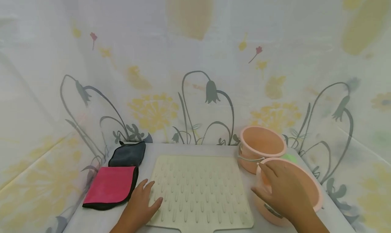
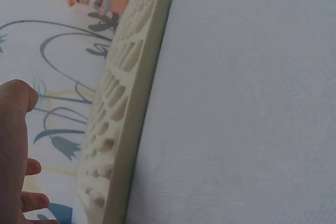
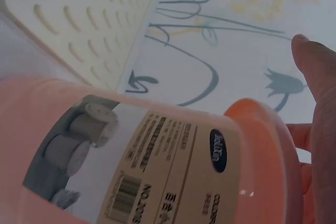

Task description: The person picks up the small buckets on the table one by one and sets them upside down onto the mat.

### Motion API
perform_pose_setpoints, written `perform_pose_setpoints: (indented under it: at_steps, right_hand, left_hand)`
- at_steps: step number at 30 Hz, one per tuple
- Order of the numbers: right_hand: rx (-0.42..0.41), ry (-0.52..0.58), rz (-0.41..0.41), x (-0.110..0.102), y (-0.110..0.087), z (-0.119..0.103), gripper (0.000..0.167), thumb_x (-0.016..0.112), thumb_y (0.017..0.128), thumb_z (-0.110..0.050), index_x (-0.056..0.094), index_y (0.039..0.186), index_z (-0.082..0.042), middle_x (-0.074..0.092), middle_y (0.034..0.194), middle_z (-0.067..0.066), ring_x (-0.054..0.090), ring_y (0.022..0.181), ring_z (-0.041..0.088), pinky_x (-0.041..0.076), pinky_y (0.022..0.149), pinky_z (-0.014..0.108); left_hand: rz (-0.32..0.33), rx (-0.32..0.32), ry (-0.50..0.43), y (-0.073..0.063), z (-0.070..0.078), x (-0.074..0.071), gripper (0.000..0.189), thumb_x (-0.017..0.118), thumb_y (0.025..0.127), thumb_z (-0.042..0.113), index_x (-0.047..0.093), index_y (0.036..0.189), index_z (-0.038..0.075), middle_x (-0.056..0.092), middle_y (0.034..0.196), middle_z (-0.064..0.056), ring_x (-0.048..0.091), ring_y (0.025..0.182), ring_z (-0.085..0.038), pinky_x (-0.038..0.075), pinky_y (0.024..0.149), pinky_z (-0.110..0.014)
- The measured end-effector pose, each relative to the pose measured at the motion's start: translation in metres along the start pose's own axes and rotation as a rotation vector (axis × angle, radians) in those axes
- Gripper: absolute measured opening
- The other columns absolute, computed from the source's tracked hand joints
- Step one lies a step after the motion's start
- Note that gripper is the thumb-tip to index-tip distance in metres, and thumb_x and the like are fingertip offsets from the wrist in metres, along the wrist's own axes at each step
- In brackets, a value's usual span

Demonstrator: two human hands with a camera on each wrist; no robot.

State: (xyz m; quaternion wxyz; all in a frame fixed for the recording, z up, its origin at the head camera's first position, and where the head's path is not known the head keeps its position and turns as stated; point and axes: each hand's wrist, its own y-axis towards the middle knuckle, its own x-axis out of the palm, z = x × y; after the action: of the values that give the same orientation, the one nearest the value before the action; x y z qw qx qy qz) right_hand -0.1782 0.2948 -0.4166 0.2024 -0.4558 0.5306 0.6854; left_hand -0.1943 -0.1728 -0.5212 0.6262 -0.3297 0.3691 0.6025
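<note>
The right hand (image 1: 284,189) is over the near bucket (image 1: 310,183), thumb straight and clear of the rim, the other fingers just at it; it grasps nothing, though whether a fingertip touches the rim I cannot tell. The left hand (image 1: 141,200) is released as well, fingers spread and holding nothing, its thumb over the left edge of the board (image 1: 198,189) in the head view; the left wrist view shows a gap between them. The board lies flat between the two hands, cream, covered in rows of raised ridges, with a tab at its near edge. The near bucket, pink, stands upright just right of the board and bears a label (image 3: 157,161) with a barcode. Behind it stands a second pink bucket, the far bucket (image 1: 262,141), with a wire handle (image 1: 250,159) hanging at its front. Left of the board lies a red cloth (image 1: 110,185) edged in black, a dark pouch (image 1: 128,155) just beyond it. All rest on the white table (image 1: 226,150), with a flowered curtain (image 1: 195,53) behind.
</note>
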Motion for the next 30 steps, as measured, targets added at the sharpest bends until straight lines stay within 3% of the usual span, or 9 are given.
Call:
perform_pose_setpoints:
  at_steps: [5,8,12,15,17,21,25,28,30]
  right_hand:
    - [-0.067,0.031,0.156,0.0,-0.012,0.009,0.083,0.071,0.084,-0.073,0.072,0.123,0.0,0.072,0.125,0.013,0.066,0.115,0.037,0.046,0.1,0.048]
    - [-0.099,0.053,0.217,-0.002,-0.016,0.016,0.092,0.054,0.089,-0.083,0.074,0.116,0.003,0.074,0.12,0.014,0.066,0.113,0.038,0.039,0.114,0.035]
    - [-0.199,0.146,0.301,-0.003,-0.018,0.024,0.082,0.068,0.086,-0.074,0.075,0.119,0.001,0.072,0.124,0.012,0.06,0.127,0.026,0.022,0.124,0.02]
    - [-0.289,0.207,0.357,-0.004,-0.019,0.029,0.077,0.075,0.085,-0.067,0.074,0.122,0.0,0.069,0.131,0.011,0.052,0.138,0.017,0.026,0.125,0.026]
    - [-0.308,0.182,0.38,-0.002,-0.026,0.032,0.082,0.065,0.089,-0.074,0.074,0.119,0.002,0.069,0.128,0.014,0.05,0.139,0.017,0.025,0.126,0.028]
    - [-0.257,0.165,0.366,0.001,-0.039,0.038,0.081,0.069,0.086,-0.074,0.074,0.117,0.0,0.069,0.122,0.013,0.053,0.13,0.02,0.024,0.125,0.023]
    - [-0.126,0.148,0.245,0.003,-0.058,0.045,0.078,0.085,0.073,-0.067,0.075,0.121,-0.007,0.07,0.118,0.01,0.058,0.114,0.021,0.022,0.117,0.009]
    - [-0.098,0.116,0.209,0.005,-0.069,0.052,0.08,0.089,0.067,-0.067,0.075,0.12,-0.008,0.073,0.112,0.008,0.063,0.102,0.023,0.034,0.103,0.009]
    - [-0.118,0.082,0.227,0.007,-0.074,0.057,0.08,0.081,0.072,-0.075,0.075,0.114,-0.007,0.074,0.105,0.006,0.065,0.093,0.023,0.044,0.09,0.016]
  left_hand:
    - [-0.017,-0.064,-0.016,-0.004,-0.008,0.011,0.079,0.075,0.091,0.053,0.055,0.147,0.002,0.04,0.157,-0.028,0.044,0.141,-0.05,0.039,0.108,-0.074]
    - [-0.028,-0.075,-0.034,-0.006,-0.01,0.015,0.08,0.076,0.089,0.053,0.055,0.147,0.001,0.039,0.157,-0.029,0.044,0.141,-0.05,0.039,0.108,-0.074]
    - [-0.035,-0.084,-0.036,-0.009,-0.011,0.015,0.083,0.077,0.088,0.055,0.056,0.146,0.0,0.041,0.155,-0.03,0.046,0.14,-0.05,0.041,0.108,-0.073]
    - [-0.034,-0.099,-0.041,-0.011,-0.013,0.017,0.086,0.077,0.087,0.057,0.055,0.146,0.0,0.043,0.154,-0.031,0.047,0.139,-0.05,0.042,0.108,-0.071]
    - [-0.028,-0.1,-0.061,-0.012,-0.016,0.019,0.087,0.078,0.086,0.058,0.055,0.146,0.0,0.043,0.154,-0.031,0.046,0.14,-0.051,0.042,0.108,-0.071]
    - [-0.023,-0.086,-0.098,-0.015,-0.018,0.022,0.085,0.079,0.087,0.056,0.055,0.147,0.0,0.042,0.154,-0.031,0.045,0.14,-0.052,0.042,0.108,-0.072]
    - [-0.034,-0.066,-0.108,-0.018,-0.019,0.023,0.087,0.08,0.085,0.057,0.054,0.147,0.001,0.042,0.155,-0.03,0.046,0.14,-0.051,0.043,0.106,-0.072]
    - [-0.044,-0.043,-0.101,-0.019,-0.022,0.024,0.09,0.082,0.083,0.058,0.054,0.147,0.001,0.044,0.154,-0.03,0.048,0.139,-0.049,0.044,0.106,-0.071]
    - [-0.055,-0.016,-0.089,-0.019,-0.024,0.025,0.092,0.083,0.081,0.058,0.055,0.147,0.0,0.045,0.154,-0.03,0.049,0.138,-0.048,0.045,0.105,-0.071]
